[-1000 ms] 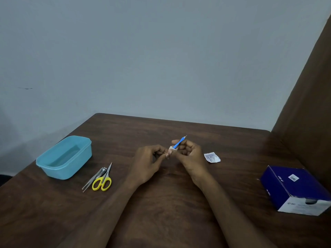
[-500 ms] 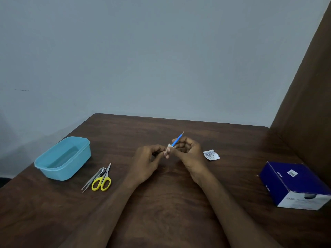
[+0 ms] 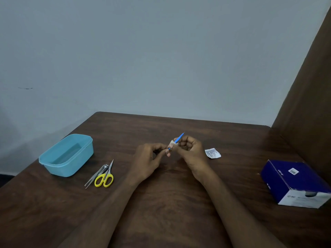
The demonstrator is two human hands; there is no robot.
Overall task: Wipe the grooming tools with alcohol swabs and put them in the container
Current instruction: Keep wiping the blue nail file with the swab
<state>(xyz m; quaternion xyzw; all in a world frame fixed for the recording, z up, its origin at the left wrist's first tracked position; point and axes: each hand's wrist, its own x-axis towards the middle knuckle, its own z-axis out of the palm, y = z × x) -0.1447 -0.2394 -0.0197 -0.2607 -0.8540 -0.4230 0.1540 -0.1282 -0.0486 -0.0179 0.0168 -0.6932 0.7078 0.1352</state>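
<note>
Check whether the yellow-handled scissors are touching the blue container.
Apart. The head view shows a strip of bare table between the yellow-handled scissors and the blue container; the scissors lie to its right, beside the nail clipper.

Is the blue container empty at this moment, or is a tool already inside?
Empty: the blue container shows only its bare floor. The scissors and other metal tools lie on the table beside it.

Wooden table bears container, scissors, wrapper, box.
</note>
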